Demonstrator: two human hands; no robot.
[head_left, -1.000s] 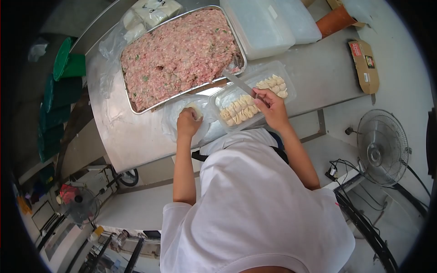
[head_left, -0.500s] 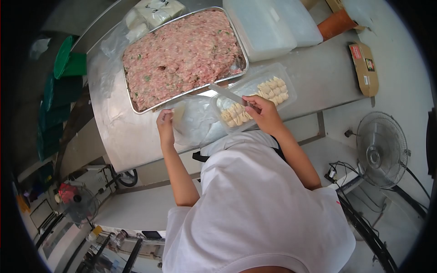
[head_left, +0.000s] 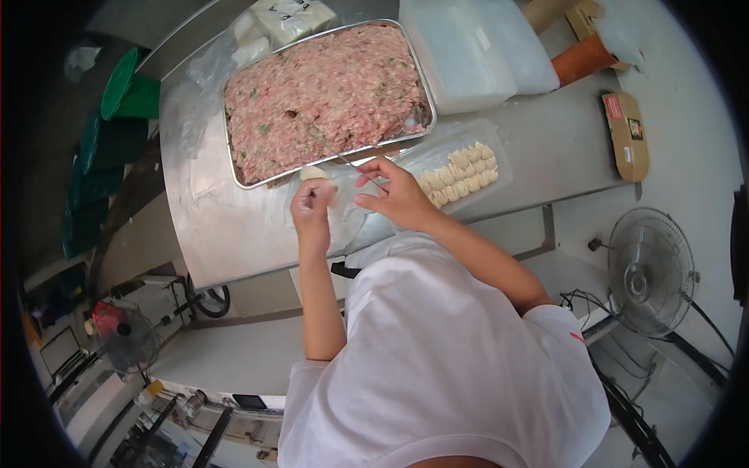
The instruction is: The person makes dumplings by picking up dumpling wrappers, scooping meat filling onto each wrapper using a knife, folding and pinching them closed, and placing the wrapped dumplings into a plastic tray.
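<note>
My left hand (head_left: 312,204) is closed on a thin, pale dough wrapper (head_left: 314,173), which pokes out above the fingers. My right hand (head_left: 402,195) grips a narrow flat metal spreader (head_left: 343,158), seen nearly edge-on, its tip reaching over the near edge of the minced meat (head_left: 324,93). Green flecks dot the meat, which fills a shallow metal tray (head_left: 431,117). Folded dumplings (head_left: 460,173) lie in rows inside a clear plastic container (head_left: 499,139) beside my right hand. Part of that container is hidden behind the hand. Clear plastic (head_left: 355,222) lies below both hands.
Everything stands on a metal table (head_left: 207,226). Large translucent tubs (head_left: 468,66) sit behind the dumplings, and a wrapped white package (head_left: 292,19) lies at the back. A cardboard piece (head_left: 626,136) is at the right end. A fan (head_left: 649,273) stands right of the table.
My right hand has moved left, carrying the spreader from above the dumpling container to the meat's near edge. The left hand still holds the wrapper. The whole view has shifted slightly.
</note>
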